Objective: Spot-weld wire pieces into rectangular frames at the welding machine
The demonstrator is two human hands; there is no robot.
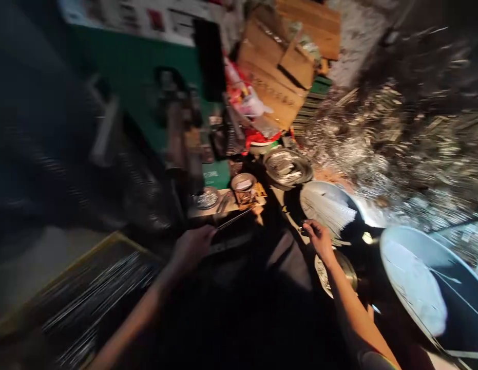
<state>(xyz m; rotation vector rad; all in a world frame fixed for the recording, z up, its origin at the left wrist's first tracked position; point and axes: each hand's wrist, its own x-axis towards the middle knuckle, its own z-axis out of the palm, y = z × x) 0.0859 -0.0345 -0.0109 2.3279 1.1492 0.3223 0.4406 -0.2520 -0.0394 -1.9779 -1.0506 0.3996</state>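
In the middle of the view my left hand [196, 241] is closed on a thin metal rod [234, 219], which points up and to the right. My right hand [319, 237] is pinched shut beside a basin [305, 198] of white sticks [331, 210]. A small dark bit shows at its fingertips, too blurred to name. Below my right wrist sits a round tin [352, 272] of small pale pieces. Ahead of my hands, a small cup [244, 184] and a dish of small shiny pieces [207, 198] stand on a ledge.
A yellow-edged tray [119, 236] of long thin rods lies at lower left. A large pale bucket [400, 234] stands at right. Heaped shiny metal pieces [377, 139] fill the right side. Beyond are a coiled bundle [288, 167], cardboard boxes [269, 67] and a blurred green machine [119, 56].
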